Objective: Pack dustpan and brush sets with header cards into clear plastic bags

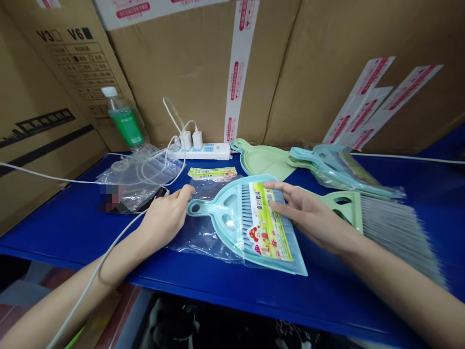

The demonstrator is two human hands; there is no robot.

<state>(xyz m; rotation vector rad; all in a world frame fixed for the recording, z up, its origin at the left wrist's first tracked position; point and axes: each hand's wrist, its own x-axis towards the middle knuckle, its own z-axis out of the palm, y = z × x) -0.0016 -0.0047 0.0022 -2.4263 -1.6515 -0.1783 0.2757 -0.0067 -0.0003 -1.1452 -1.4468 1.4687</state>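
A light blue dustpan-and-brush set [232, 218] with a printed paper label lies partly inside a clear plastic bag [201, 237] on the blue table [254, 291]. My left hand [165, 218] pinches the bag's edge by the dustpan's handle. My right hand [308, 213] rests on the set's right side, fingers stretched along the label and brush. Just right of that hand lies a green brush [381, 223] with grey bristles.
At the back lie a green dustpan [265, 162], bagged blue sets [337, 167], a white power strip [203, 151] with chargers and cables, a green bottle [125, 121], loose clear bags [141, 177], a spare label [212, 172]. Cardboard boxes [189, 68] wall the table.
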